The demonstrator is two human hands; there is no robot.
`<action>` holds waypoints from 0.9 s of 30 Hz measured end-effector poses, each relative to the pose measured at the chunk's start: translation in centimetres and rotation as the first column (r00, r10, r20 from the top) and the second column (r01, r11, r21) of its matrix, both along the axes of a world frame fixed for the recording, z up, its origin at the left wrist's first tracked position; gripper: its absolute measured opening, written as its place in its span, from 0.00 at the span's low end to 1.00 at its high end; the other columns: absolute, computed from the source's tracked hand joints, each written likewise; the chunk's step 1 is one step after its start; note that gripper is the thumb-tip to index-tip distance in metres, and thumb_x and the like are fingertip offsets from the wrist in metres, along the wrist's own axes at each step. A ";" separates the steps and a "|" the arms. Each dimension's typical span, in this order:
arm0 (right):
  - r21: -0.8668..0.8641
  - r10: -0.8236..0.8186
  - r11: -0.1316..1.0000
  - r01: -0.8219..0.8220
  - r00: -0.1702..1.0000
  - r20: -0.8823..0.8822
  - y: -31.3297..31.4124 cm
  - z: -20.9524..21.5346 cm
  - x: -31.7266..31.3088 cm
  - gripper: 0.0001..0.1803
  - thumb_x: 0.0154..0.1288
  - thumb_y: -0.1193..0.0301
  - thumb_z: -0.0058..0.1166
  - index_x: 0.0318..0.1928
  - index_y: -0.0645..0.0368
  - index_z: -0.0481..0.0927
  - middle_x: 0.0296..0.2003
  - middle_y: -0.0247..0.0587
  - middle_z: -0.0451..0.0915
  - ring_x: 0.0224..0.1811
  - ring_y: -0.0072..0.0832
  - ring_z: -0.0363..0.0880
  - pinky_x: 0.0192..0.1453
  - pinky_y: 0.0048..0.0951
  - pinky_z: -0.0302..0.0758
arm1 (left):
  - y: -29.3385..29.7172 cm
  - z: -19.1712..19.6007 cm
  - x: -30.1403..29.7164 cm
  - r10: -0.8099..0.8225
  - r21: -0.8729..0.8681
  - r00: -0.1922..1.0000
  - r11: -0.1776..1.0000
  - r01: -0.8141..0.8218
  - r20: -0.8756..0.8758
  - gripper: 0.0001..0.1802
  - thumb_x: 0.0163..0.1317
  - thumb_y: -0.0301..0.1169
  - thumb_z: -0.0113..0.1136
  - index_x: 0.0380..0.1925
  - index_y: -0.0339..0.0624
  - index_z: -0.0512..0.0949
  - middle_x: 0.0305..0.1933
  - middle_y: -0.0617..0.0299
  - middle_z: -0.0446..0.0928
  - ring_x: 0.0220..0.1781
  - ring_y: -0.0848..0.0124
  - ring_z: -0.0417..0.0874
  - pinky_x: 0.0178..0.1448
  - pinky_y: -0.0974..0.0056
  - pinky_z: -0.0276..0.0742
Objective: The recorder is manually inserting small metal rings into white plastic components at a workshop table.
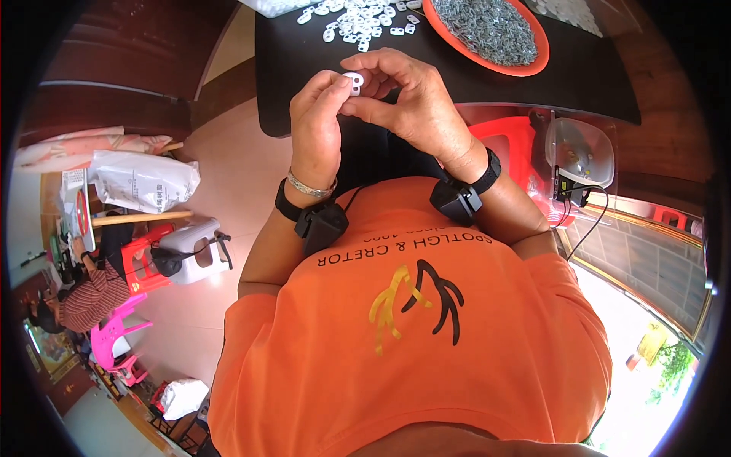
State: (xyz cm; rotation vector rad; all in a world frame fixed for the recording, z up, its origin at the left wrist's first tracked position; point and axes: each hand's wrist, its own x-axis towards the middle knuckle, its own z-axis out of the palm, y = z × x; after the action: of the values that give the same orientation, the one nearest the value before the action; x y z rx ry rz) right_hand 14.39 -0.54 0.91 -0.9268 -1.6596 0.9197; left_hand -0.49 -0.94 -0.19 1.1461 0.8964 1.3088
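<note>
Upper centre of the frame: both hands meet over the black desk. The small white ring is half hidden, pinched by left hand fingers; right hand fingers curl closed beside it, touching.

2 hands, 1 white part, 1 orange tray

A pale, glossy tiled floor spreads under a black table at the top of the view. Dark wooden furniture stands along the upper left. A red plastic stool sits just beside the table, another red stool and a pink chair stand to the left near a white sack. Bright daylight pours in through a window on the right.
</note>
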 end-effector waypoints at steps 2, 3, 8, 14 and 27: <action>0.104 -0.060 0.993 0.051 0.995 0.078 -0.1 0.0 -0.1 0.19 0.52 0.75 0.69 0.46 0.60 0.81 0.34 0.34 0.79 0.32 0.20 0.78 0.38 0.21 0.77 | -0.1 0.2 0.6 0.016 -0.024 1.000 1.000 -0.016 0.001 0.14 0.65 0.33 0.51 0.31 0.32 0.78 0.31 0.63 0.77 0.34 0.78 0.74 0.40 0.73 0.68; 0.210 -0.122 0.974 0.089 0.981 0.151 -0.1 0.0 -0.1 0.19 0.51 0.74 0.70 0.45 0.60 0.81 0.34 0.34 0.79 0.32 0.22 0.78 0.38 0.21 0.77 | -0.2 0.3 0.8 0.036 -0.048 0.999 0.998 -0.036 0.004 0.14 0.65 0.34 0.50 0.31 0.32 0.77 0.31 0.64 0.77 0.34 0.79 0.73 0.40 0.73 0.67; 0.248 -0.128 0.964 0.093 0.983 0.130 0.2 -0.4 0.1 0.19 0.49 0.72 0.71 0.44 0.56 0.83 0.35 0.35 0.79 0.32 0.23 0.78 0.36 0.22 0.77 | -0.2 0.1 0.2 -0.009 0.007 0.999 1.000 0.009 0.052 0.15 0.66 0.35 0.49 0.31 0.33 0.77 0.31 0.65 0.75 0.33 0.79 0.71 0.39 0.73 0.66; 0.246 -0.118 0.965 0.096 0.990 0.075 0.2 -0.7 0.4 0.19 0.48 0.72 0.71 0.44 0.54 0.84 0.34 0.34 0.79 0.34 0.23 0.78 0.35 0.21 0.76 | -0.3 0.5 0.7 0.008 0.013 1.000 1.000 -0.008 0.023 0.14 0.66 0.33 0.49 0.32 0.31 0.76 0.30 0.67 0.73 0.32 0.81 0.68 0.37 0.74 0.63; 0.379 -0.092 0.924 0.040 0.989 0.119 0.6 -0.5 0.3 0.16 0.49 0.76 0.69 0.41 0.60 0.83 0.31 0.38 0.78 0.30 0.28 0.79 0.32 0.25 0.76 | -0.7 0.9 0.8 0.020 0.068 1.000 0.997 -0.021 0.009 0.12 0.65 0.29 0.47 0.31 0.29 0.76 0.26 0.62 0.74 0.29 0.77 0.72 0.36 0.72 0.67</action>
State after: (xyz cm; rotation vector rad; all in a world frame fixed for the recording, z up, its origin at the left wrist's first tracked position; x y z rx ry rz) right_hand 14.73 0.08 0.41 -0.7861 -1.8266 0.4733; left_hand 0.29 -1.64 0.70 1.1861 0.8651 1.3692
